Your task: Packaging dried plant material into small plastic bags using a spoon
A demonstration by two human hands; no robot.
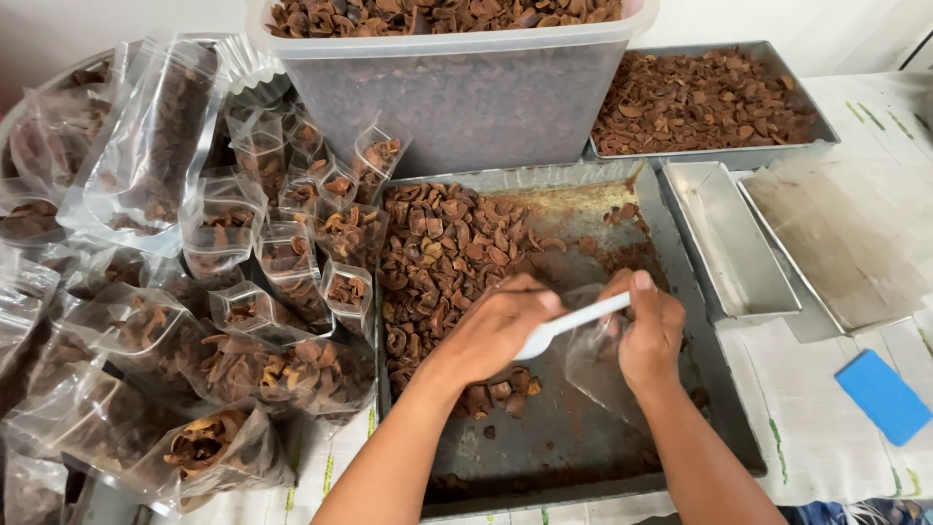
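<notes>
Left hand [501,326] fingers grip white spoon [569,324] | right hand [649,331] fingers pinch clear bag [595,355] beside it | metal tray [583,447]

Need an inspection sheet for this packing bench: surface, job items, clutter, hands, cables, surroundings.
Surface: cloth-covered table, large metal tray in the middle.
Job's things: brown dried pieces on the tray; white scoop; clear bag.
Clutter: filled bags piled at left; blue block; two empty tins.
Grippers: left hand holds the scoop; right hand holds the bag.
Cables: nothing seen.
Surroundings: full plastic tub, second tray of pieces behind.
</notes>
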